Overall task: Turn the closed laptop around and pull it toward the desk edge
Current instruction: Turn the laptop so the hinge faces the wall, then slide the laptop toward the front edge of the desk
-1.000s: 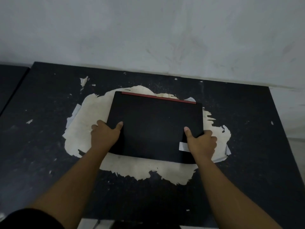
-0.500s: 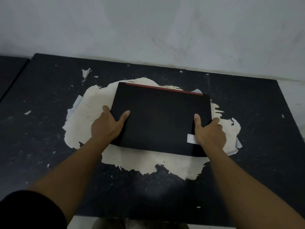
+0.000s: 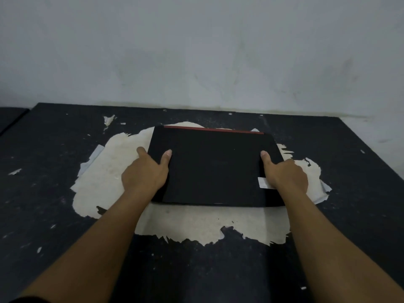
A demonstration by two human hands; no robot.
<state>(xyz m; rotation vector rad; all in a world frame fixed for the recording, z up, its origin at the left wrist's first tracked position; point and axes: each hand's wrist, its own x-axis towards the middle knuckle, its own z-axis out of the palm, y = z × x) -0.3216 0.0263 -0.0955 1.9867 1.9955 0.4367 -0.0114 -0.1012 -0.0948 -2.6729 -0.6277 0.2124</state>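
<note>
1. Closed laptop (image 3: 215, 169): black, lid down, lying flat at the middle of the surface (image 3: 54, 149), on top of the pale patch. A red strip (image 3: 213, 129) runs along its far edge. Its near edge sits well back from the near edge of the surface.

2. White sticker (image 3: 263, 183): small rectangle on the lid near the laptop's right near corner, partly covered by the right hand.

3. Left hand (image 3: 145, 174): clasping the laptop's left edge. The thumb lies on top of the lid, pointing away; the fingers go down outside the left side, with one finger stretched out on the pale patch just beside the edge.

4. Right hand (image 3: 286, 177): clasping the laptop's right edge in a mirrored grip. The thumb rests on the lid, pointing away; the fingers curl over the right side, where their tips are hidden.

5. Forearms: both bare, reaching in from the near side, one to each side of the laptop. A dark sleeve (image 3: 28, 299) shows at the near left corner.

6. Surface: dark, scuffed and speckled with small pale flecks. At the centre is a large, ragged-edged pale patch (image 3: 196, 224) that spreads out past the laptop on all sides.

7. Wall (image 3: 196, 51): pale grey, marked, rising directly behind the far edge of the surface.
</note>
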